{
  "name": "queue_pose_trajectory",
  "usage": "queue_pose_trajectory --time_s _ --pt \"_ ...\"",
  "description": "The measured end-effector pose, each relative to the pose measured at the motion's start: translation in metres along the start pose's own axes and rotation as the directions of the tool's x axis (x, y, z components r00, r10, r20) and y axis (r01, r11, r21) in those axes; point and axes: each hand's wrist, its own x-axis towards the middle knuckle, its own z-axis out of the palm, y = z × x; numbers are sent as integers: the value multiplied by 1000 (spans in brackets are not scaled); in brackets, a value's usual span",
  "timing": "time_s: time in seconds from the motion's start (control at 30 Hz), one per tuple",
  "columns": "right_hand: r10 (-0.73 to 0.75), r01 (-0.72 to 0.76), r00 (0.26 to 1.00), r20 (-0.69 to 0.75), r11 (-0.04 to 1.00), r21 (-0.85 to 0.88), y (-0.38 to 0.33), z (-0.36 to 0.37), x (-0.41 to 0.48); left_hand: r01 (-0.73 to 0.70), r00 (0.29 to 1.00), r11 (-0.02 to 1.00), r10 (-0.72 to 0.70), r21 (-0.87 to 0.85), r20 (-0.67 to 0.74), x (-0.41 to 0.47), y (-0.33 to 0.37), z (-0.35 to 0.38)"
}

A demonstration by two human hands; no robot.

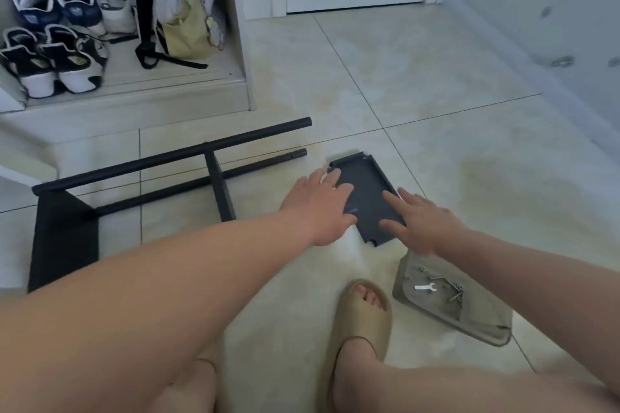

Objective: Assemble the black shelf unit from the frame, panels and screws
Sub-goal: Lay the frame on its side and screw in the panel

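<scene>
**A:** Where's the piece being worked on?

**B:** A black rectangular panel with a raised rim (pixel 365 191) lies flat on the pale tiled floor (pixel 436 111), about mid-scene, its long side running from far left to near right.

**A:** And the hands?

**B:** Both are on it. The left hand (pixel 318 204) lies palm down over the panel's left part, its fingers straight and close together (there's a ring on one of them), gripping nothing. The right hand (pixel 422 221) comes in from the right with its fingers spread and straight, and its forefinger and thumb lie over the panel's right edge. I can't tell whether they press down or only touch.

**A:** The frame?

**B:** The black metal tube frame (pixel 174 164) lies on its side on the floor, left of the panel and apart from it. Two long tubes run from near left to far right, joined by a flat crossbar, and a flat black board (pixel 63 238) sits at the near-left end.

**A:** Hardware?

**B:** Near right, partly under the right forearm, is a shallow grey-beige tray (pixel 469 329). It holds a small silver spanner (pixel 424 287) and a loose cluster of silver screws (pixel 456 292).

**A:** Anything else?

**B:** A foot in a tan foam slide sandal (pixel 362 315) stands near, just left of the tray. At far left are dark-and-white trainers (pixel 50 43) and a yellow-and-white backpack (pixel 181 3) in an open cupboard.
</scene>
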Motion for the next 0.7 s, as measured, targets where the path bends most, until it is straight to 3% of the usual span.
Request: queue_pose_trajectory --time_s 0.13,0.33,0.47,0.63,0.7 --pt "64 -55 960 272 998 -43 55 32 -8 -225 972 972 219 66 90 25 57 31" --pt "200 -210 887 416 977 -23 122 89 11 -422 881 903 386 83 276 62 107 93" --pt "218 -237 894 391 972 1 140 138 35 -589 788 789 514 174 337 84 102 128" --pt "190 -201 950 248 979 20 145 191 59 -693 719 698 647 181 255 99 98 164" --pt "187 -199 964 189 979 47 147 201 67 -688 725 704 656 176 210 97 97 176"
